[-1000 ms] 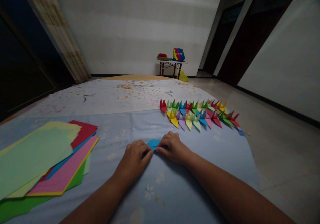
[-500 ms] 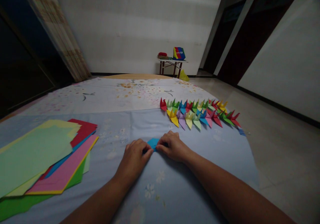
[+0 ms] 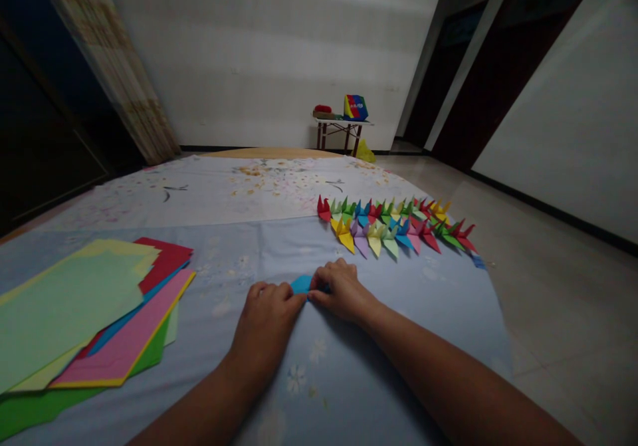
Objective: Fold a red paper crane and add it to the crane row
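A small piece of folded blue paper [image 3: 301,284] lies on the light blue tablecloth between my two hands, partly covered by the fingers. My left hand [image 3: 272,310] grips its left side, thumb along the near edge and fingers curled. On the right, my right hand [image 3: 339,289] pinches the paper between thumb and forefinger. Beyond my right hand stand two rows of folded paper cranes [image 3: 375,236] in red, yellow, green, blue, pink and purple.
A pile of coloured paper sheets [image 3: 74,306] lies on the left of the round table, pale green on top. Against the far wall stands a small table [image 3: 343,123] with a colourful bag [image 3: 355,108] on it. A yellow plastic bag [image 3: 365,151] rests on the floor.
My left thumb has slid a little along the paper's near edge, and the left fingers have shifted slightly. The right hand keeps its pinch, and the view has moved very slightly.
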`<state>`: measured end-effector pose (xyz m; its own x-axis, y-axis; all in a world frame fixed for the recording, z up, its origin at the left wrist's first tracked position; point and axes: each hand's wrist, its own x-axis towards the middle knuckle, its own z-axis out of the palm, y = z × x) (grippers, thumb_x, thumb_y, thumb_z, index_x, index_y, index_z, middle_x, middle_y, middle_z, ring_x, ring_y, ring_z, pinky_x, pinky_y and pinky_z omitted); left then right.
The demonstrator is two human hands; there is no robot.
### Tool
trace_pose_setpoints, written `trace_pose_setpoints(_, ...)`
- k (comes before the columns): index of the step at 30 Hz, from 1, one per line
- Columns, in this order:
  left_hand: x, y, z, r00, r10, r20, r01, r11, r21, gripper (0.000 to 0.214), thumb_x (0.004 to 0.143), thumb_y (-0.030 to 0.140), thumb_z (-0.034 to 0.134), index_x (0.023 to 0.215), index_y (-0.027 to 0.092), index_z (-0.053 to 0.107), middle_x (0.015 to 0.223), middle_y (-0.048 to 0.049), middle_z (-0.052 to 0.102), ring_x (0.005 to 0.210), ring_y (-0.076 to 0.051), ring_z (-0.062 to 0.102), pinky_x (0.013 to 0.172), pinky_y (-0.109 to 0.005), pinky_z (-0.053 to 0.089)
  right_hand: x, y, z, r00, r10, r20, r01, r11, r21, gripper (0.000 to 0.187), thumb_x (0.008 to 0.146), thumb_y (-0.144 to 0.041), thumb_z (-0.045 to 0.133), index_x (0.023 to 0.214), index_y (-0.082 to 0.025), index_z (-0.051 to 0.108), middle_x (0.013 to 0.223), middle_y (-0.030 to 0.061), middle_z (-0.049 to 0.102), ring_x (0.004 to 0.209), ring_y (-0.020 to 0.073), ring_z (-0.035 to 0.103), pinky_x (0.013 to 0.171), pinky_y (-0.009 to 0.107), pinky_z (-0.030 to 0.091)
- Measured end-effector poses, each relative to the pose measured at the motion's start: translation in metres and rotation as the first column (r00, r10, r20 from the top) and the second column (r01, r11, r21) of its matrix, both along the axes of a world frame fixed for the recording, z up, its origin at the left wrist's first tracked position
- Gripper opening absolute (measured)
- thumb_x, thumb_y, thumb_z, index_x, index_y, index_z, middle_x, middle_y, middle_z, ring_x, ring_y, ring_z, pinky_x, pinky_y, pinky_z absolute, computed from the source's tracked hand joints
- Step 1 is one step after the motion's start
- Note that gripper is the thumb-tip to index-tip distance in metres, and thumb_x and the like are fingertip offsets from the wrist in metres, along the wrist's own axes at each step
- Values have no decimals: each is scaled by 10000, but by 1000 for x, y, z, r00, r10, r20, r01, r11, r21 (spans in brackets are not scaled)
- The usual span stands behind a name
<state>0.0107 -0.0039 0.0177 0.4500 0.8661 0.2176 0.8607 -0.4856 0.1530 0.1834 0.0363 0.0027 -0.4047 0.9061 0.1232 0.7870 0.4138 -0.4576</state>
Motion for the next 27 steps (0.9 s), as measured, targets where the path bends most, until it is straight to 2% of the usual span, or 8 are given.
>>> trace_pose_setpoints(4,7,-12,7,978,-7,-209,12,1000,25,244,854,142,446,987,238,626,841,-35,615,796,-203,557,879,-438,327,-1,-3,2,1000,-20,7,21,1000,-12,132,767,-344,643,811,-222,615,833,26,565,890,196,417,732,319,232)
trace_pose_setpoints(8,12,-16,8,958,4,-287,-4,1000,1,286,849,119,425,1027,213,628,913,-66,624,890,-237,558,932,-476,296,-1,-6,0,999,-37,7,37,999,22,136,790,-361,613,815,-227,611,861,23,552,906,194,406,745,321,234)
trace_pose_setpoints(15,7,-16,8,953,-15,-301,8,1000,-25,311,852,131,417,1077,226,609,976,-70,618,925,-246,552,928,-493,308,3,-5,-1,999,-53,11,53,998,27,147,767,-376,642,805,-235,632,869,32,544,917,202,403,751,328,242)
trace_pose_setpoints(23,7,-16,11,958,-31,-284,12,997,-70,315,854,126,402,1072,217,610,999,-82,614,950,-254,546,924,-504,316,23,-1,5,995,-80,56,81,997,-15,118,754,-345,664,787,-234,642,851,31,543,912,204,409,748,330,247)
trace_pose_setpoints(27,7,-15,10,962,-41,-272,24,998,-64,319,841,110,409,1067,204,613,999,-90,612,951,-258,545,938,-511,302,26,-1,6,998,-41,44,40,999,26,90,748,-311,671,776,-230,643,851,28,549,912,202,410,763,337,251)
